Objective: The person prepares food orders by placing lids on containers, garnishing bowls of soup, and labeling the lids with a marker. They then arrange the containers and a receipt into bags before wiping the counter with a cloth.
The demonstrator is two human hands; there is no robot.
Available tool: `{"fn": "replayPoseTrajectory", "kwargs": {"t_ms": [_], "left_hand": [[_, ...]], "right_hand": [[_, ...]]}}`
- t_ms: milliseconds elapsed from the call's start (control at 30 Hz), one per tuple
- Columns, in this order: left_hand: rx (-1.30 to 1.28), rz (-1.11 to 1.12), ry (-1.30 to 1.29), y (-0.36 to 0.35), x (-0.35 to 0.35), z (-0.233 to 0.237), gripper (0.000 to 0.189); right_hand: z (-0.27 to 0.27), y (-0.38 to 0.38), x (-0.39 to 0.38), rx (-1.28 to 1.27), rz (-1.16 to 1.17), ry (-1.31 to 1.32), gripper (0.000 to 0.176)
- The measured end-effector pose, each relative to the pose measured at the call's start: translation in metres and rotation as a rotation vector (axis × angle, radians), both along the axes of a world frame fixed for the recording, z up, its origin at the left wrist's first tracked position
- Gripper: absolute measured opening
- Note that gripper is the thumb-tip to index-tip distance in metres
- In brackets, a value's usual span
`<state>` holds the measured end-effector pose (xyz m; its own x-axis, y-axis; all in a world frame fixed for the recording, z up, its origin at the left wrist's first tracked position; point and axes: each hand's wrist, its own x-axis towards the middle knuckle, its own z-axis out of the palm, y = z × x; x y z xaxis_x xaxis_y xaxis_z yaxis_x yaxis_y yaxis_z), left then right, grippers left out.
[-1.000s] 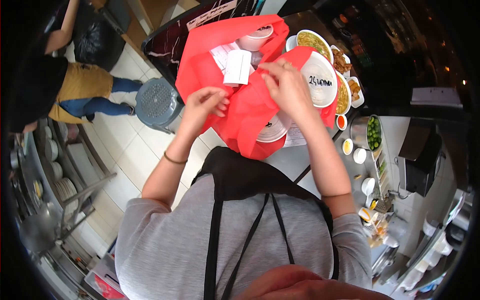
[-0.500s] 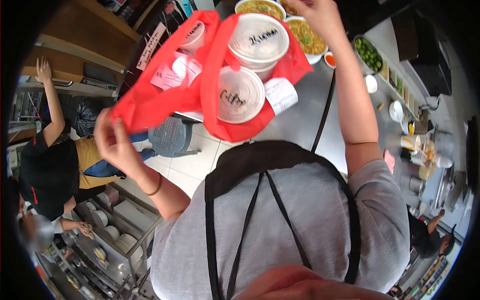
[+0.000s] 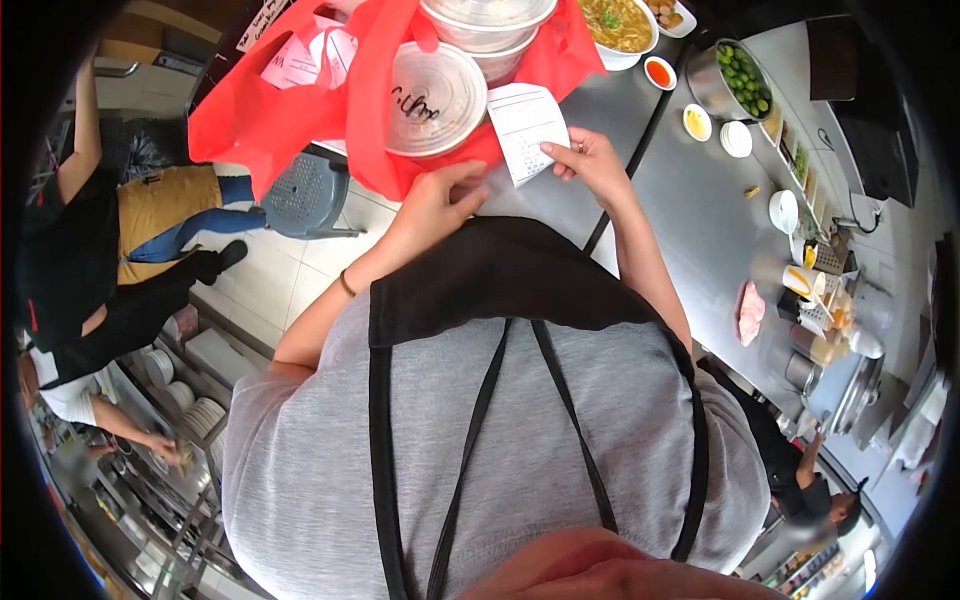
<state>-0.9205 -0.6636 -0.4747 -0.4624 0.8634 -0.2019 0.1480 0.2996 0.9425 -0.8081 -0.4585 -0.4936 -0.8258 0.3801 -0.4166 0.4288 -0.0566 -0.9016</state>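
Note:
My right hand (image 3: pixel 597 170) pinches the edge of a white printed receipt (image 3: pixel 524 128) between thumb and fingers. Just below the red carrier bag (image 3: pixel 372 165), my left hand (image 3: pixel 442 205) is half curled, thumb and forefinger apart, with nothing visible between them. Whether its fingertips touch the bag cannot be made out. On the red bag sit round lidded plastic tubs; the nearer tub (image 3: pixel 432 95) has black handwriting on its lid, and stacked tubs (image 3: pixel 490 40) stand behind it. Another paper slip (image 3: pixel 312 60) lies at the bag's left.
Beyond the bag are a noodle bowl (image 3: pixel 618 28), a red sauce dish (image 3: pixel 660 72) and a metal pot of green limes (image 3: pixel 735 85). A pink cloth (image 3: pixel 750 313) lies on the steel counter (image 3: pixel 680 230). A grey stool (image 3: pixel 305 195) and co-workers are at left; another person is at right.
My left hand let go of the bag's handle and came right, to the bag's near edge. My right hand came down from the bowls and took the receipt. The view shifted.

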Motion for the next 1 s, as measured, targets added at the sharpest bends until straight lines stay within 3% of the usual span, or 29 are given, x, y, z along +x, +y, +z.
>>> {"fn": "replayPoseTrajectory", "kwargs": {"t_ms": [67, 133, 267, 500, 733, 1000], "left_hand": [[0.147, 0.063, -0.125, 0.008, -0.001, -0.032, 0.040], [0.076, 0.143, -0.519, 0.018, -0.002, -0.027, 0.042], [0.161, 0.324, -0.707, 0.042, 0.005, -0.020, 0.029], [0.185, 0.391, -0.626, 0.048, 0.008, -0.039, 0.016], [0.190, 0.379, -0.744, 0.038, 0.018, -0.028, 0.017], [0.185, 0.341, -0.697, 0.034, 0.023, -0.033, 0.016]], "right_hand": [[0.007, -0.002, 0.003, -0.010, 0.018, 0.048, 0.019], [0.004, -0.001, 0.004, -0.020, 0.037, 0.065, 0.020], [0.005, -0.002, 0.005, -0.018, 0.077, 0.076, 0.022], [0.007, -0.007, 0.008, -0.004, 0.065, 0.083, 0.018], [0.008, -0.011, 0.009, -0.008, 0.024, 0.121, 0.019], [0.005, -0.010, 0.010, -0.015, 0.029, 0.138, 0.020]]}}
